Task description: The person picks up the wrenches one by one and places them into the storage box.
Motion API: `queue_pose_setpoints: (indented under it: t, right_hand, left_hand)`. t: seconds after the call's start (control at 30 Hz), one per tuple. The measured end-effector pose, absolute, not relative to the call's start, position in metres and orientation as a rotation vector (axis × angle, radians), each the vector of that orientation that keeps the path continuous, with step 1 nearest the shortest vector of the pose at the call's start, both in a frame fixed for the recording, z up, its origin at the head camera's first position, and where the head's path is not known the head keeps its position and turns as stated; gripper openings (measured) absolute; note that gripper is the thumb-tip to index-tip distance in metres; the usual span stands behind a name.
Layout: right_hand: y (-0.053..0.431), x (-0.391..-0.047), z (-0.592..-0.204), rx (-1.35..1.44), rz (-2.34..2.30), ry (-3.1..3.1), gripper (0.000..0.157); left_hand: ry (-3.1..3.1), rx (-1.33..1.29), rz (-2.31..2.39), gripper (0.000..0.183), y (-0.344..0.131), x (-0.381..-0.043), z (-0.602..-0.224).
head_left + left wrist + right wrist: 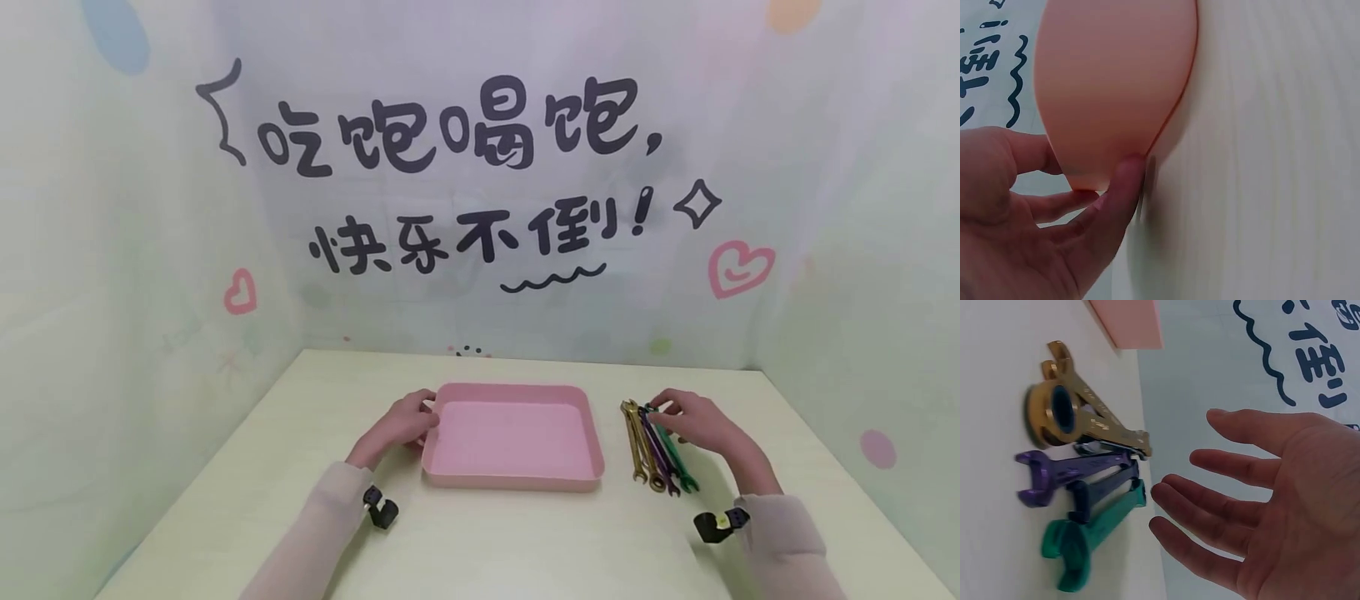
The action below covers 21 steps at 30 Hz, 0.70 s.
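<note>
A shallow pink tray (517, 481) lies on the table in the middle of the head view. My left hand (405, 419) grips its left side; the left wrist view shows the thumb and fingers (1124, 181) at the end of the tray's wall. To the tray's right, several combination wrenches lie bunched side by side: gold wrenches (1100, 422), a purple wrench (1079, 467), a dark blue wrench (1104, 490) and a green wrench (1107, 519). Over the far end of this bunch hovers my right hand (693, 419), its fingers loosely spread and holding nothing.
Everything stands on a pale wooden table (480, 550). A printed cloth backdrop (480, 317) with black lettering rises behind it and along both sides. Each sleeve has a small black camera at the wrist, such as the right wrist camera (716, 525).
</note>
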State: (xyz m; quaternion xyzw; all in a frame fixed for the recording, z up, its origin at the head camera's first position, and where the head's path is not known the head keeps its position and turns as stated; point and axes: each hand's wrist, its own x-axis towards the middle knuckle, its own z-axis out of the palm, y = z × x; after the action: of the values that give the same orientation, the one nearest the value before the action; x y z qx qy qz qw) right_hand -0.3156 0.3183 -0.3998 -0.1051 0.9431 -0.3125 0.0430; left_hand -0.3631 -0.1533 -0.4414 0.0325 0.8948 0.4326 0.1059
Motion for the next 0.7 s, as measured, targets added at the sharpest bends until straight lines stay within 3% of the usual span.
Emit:
queue_pose_setpoints:
  t: [0.47,0.7]
  right_hand:
    - [0.317,-0.321,-0.421,-0.283,-0.892,2.874,0.033]
    - [0.324,-0.326,-0.424,-0.113,-0.837,2.916,0.026]
  left_hand:
    - [2.561,0.101,1.363,0.055,-0.152,-0.359,-0.445]
    - [2.555,0.101,1.378,0.057,-0.153,-0.362,-0.446]
